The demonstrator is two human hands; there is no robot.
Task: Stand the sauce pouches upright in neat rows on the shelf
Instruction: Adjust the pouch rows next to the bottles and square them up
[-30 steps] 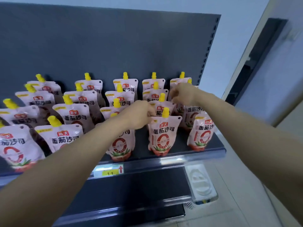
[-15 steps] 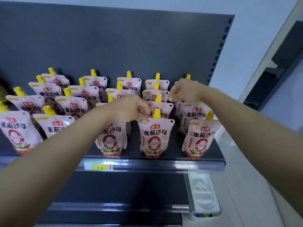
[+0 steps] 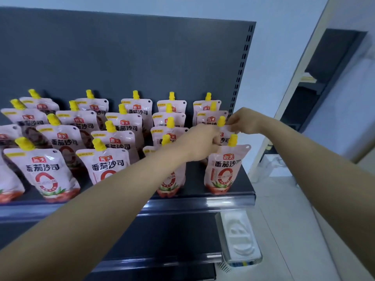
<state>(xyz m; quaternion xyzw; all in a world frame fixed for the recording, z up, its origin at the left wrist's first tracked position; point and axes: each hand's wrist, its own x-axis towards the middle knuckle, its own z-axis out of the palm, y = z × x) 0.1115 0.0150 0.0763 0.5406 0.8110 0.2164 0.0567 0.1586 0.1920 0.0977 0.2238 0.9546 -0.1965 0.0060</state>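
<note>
Grey back panel (image 3: 121,57) behind a shelf (image 3: 203,201) of sauce pouches (image 3: 50,169) standing in rows.
The left hand (image 3: 204,141) has come over from the middle column; now it and the right hand (image 3: 242,121) both pinch with their fingers the top of the second pouch (image 3: 224,136) at the right end, probably the last rows to straighten.

Sauce pouches (image 3: 109,163) stand in rows on the shelf (image 3: 223,201). Just behind the front-right pouch (image 3: 225,169), the left hand (image 3: 205,142) and right hand (image 3: 243,121) hold the next pouch (image 3: 224,131).
</note>
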